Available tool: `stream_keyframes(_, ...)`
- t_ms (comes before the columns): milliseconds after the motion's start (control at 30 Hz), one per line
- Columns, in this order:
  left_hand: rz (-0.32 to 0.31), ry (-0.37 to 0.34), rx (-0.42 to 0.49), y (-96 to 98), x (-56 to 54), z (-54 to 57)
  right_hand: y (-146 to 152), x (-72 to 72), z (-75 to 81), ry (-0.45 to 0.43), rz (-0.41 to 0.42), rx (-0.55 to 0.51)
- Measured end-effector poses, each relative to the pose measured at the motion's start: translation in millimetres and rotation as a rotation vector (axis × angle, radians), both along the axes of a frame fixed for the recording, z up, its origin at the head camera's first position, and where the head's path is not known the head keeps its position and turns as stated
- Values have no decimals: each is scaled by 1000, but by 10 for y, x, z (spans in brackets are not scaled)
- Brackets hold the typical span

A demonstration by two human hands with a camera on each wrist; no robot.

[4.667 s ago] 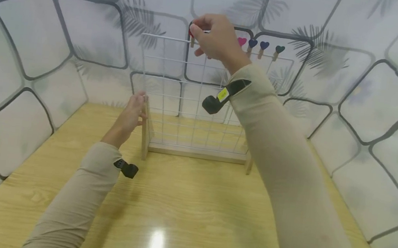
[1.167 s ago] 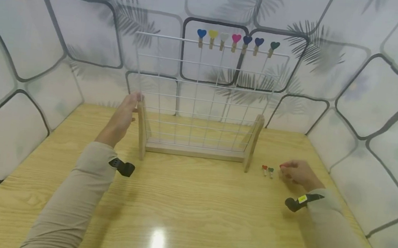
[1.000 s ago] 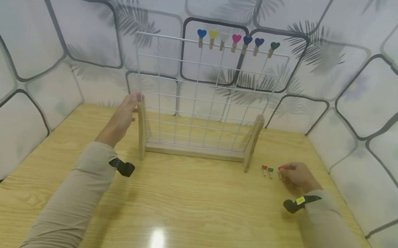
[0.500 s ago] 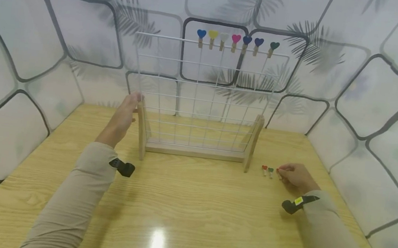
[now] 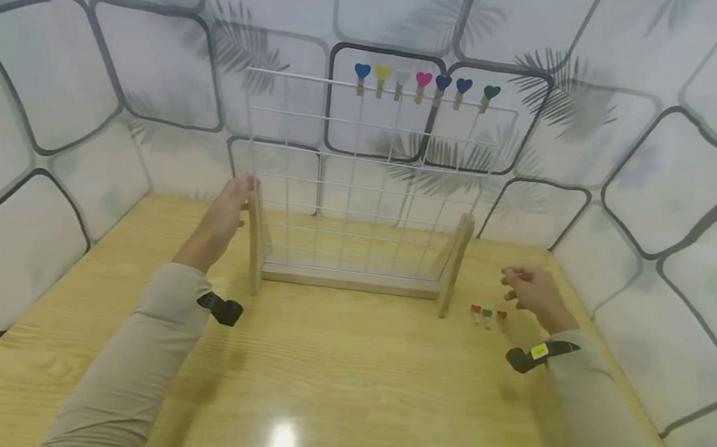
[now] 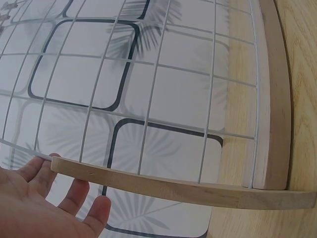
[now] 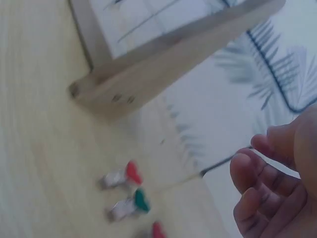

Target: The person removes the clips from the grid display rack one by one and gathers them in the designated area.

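Note:
A white wire grid rack (image 5: 352, 281) stands upright in wooden posts. My left hand (image 5: 221, 219) rests against its left post (image 5: 254, 248); in the left wrist view, relaxed fingers (image 6: 74, 198) touch the upper end of that post. Right of the rack, three small heart clothespins lie in a row on the table: a red one (image 5: 476, 310), a green one (image 5: 487, 314) and another red one (image 5: 502, 316). Just above them hovers my right hand (image 5: 535, 291), fingers loosely bent, with nothing held in the right wrist view.
Several heart clothespins are clipped along the grid's top bar, including a blue one (image 5: 361, 73), a yellow one (image 5: 382, 73) and a pink one (image 5: 423, 80). Patterned wall panels (image 5: 12, 236) enclose the wooden table (image 5: 342, 369) at back and sides.
Earlier my right hand held a red clothespin at the grid's top bar. That clothespin now lies beside the other two, and the hand has let go and risen. My left hand stays at the post.

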State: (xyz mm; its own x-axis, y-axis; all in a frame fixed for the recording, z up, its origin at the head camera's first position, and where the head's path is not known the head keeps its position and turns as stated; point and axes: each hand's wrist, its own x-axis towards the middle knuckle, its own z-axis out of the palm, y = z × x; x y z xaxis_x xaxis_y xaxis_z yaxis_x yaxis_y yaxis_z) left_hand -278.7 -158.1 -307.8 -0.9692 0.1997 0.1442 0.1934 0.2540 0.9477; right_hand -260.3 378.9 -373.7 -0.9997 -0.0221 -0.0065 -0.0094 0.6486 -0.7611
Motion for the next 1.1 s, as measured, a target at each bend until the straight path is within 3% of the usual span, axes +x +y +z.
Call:
stream_keyframes(233,-7,16,19,11,-33,7,-349,-85,580,107,38,-109)
stream_keyframes(400,2,13,36,-6,-49,-2,-639,-178,941,222,83,-122)
stream_keyframes(967,6,16,42,-26,-38,-34,-1712,-314,1857,406,255,-136)
stream_keyframes(1100,5,18,46,-8,-50,-42,-1929,-324,2072,414,260,-138)
